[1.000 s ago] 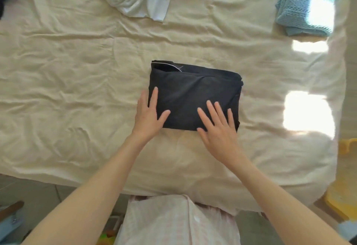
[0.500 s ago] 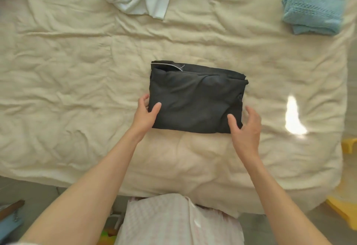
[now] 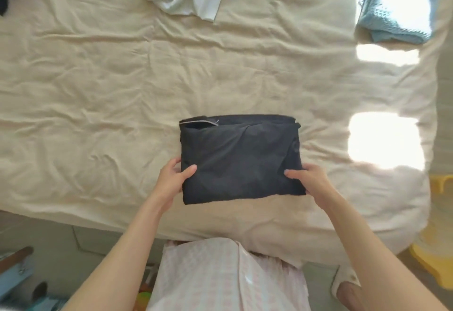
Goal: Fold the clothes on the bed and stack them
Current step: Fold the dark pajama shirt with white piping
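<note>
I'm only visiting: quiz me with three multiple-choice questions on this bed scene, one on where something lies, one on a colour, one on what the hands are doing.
1. Where does the light blue knit lie?
A. far right corner
B. near left corner
C. on the floor

2. What colour is the folded garment being held?
A. white
B. black
C. yellow

3. How do the hands meet it?
A. both flat on top
B. one hand only
C. both grip its sides

Key: A, the light blue knit lies top right; B, the folded garment is black; C, left hand and right hand pinch opposite edges.

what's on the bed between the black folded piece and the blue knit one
Head view: only bare cream sheet with sunlit patches between the black garment and blue knit.
</note>
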Motion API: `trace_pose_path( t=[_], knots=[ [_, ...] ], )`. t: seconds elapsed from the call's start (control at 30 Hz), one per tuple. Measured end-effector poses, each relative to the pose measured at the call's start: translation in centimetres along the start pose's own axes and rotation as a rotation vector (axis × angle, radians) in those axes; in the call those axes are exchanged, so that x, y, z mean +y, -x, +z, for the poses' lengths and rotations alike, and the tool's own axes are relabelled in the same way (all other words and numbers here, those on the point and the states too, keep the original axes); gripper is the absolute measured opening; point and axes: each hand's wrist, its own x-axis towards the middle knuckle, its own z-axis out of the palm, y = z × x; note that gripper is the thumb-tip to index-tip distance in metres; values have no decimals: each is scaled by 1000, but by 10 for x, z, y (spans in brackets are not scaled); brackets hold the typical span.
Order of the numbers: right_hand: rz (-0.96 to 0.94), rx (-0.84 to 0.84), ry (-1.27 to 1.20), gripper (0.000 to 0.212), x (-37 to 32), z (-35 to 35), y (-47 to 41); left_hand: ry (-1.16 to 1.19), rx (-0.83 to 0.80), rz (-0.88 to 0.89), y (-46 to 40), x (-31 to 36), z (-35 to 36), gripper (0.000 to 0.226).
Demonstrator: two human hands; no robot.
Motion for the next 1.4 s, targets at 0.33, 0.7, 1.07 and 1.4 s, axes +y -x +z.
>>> trace_pose_path(
  t=[0.33, 0.7, 1.07, 1.4],
  knots=[
    [-23, -90, -276, 32, -13, 16, -7, -48, -136, 17, -10, 7, -13, 40],
    [-151, 61, -202, 25, -13, 21, 53, -125, -51, 154, 51, -2, -29, 41],
    [-312, -30, -108, 25, 49, 27, 143, -137, -13, 261, 124, -46, -71, 43],
    [-304, 70, -195, 25, 121, -42, 197, -160, -94, 265, 204, -87, 5, 42]
  ],
)
